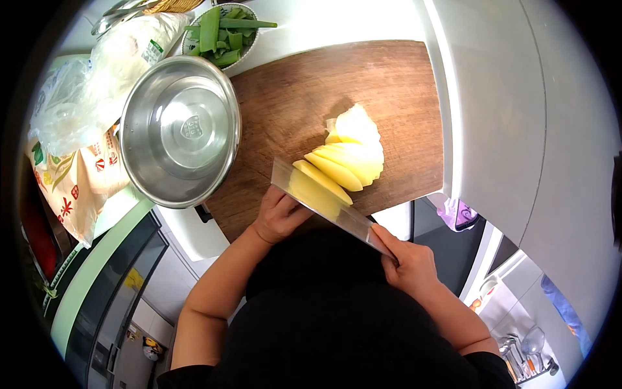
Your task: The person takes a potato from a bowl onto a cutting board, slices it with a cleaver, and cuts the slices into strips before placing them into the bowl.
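Observation:
My right hand (411, 260) is closed round the handle of a kitchen knife with a broad, shiny blade (353, 223). The blade stands slantwise over the near part of the wooden cutting board (278, 97), its face mirroring yellow. Along its far side lies one peeled potato slice (321, 181). Beyond that, more potato slices (353, 159) overlap in a fanned row, palest at the far end. My left hand (280, 215) is on the near side of the blade with its fingers bent in. The blade hides the fingertips and whatever they press on.
Left of the board stands a steel bowl (133, 139) with nothing in it. A patterned bowl (188, 45) of cut green leaves (227, 39) is at the back. Plastic bags (110, 71) and a printed packet (71, 188) crowd the left. A pale wall (499, 110) borders the right.

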